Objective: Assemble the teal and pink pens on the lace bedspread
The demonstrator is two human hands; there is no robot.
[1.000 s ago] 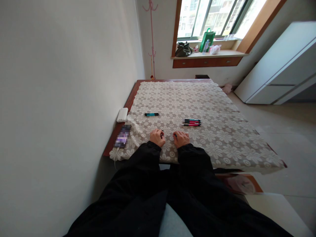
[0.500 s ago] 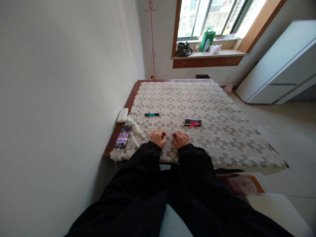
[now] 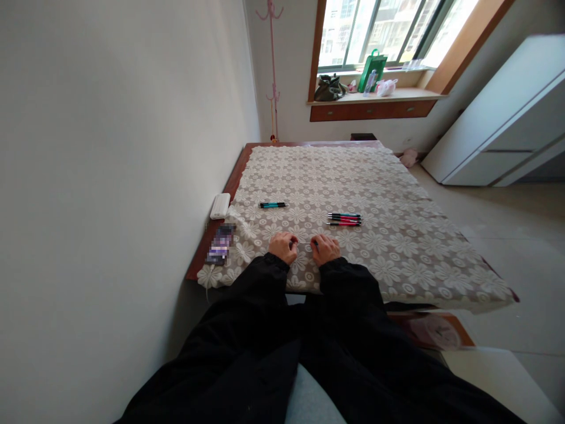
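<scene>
1. Both hands pinch a thin pale pen part point(image 3: 304, 242) that spans the small gap between them; the left hand point(image 3: 283, 247) curls shut round one end and the right hand point(image 3: 325, 248) closes on the other, with a speck of teal at its fingertips.
2. What exactly the thin part is cannot be told at this size; it lies level, just above the white floral lace tablecloth point(image 3: 388, 235), near the table's front edge.
3. At the far left, on the bare red-brown wooden table edge point(image 3: 233, 176), sits a white rectangular power bank point(image 3: 219, 206), and nearer the front a blurred dark phone point(image 3: 218, 244).
4. Beyond the left hand lies a single teal and black pen point(image 3: 272, 205), well apart from the fingers.
5. Beyond the right hand lies a row of three pens, red and black with one teal point(image 3: 344, 219), side by side and close together.
6. Black sleeves point(image 3: 265, 282) cover both forearms.
</scene>
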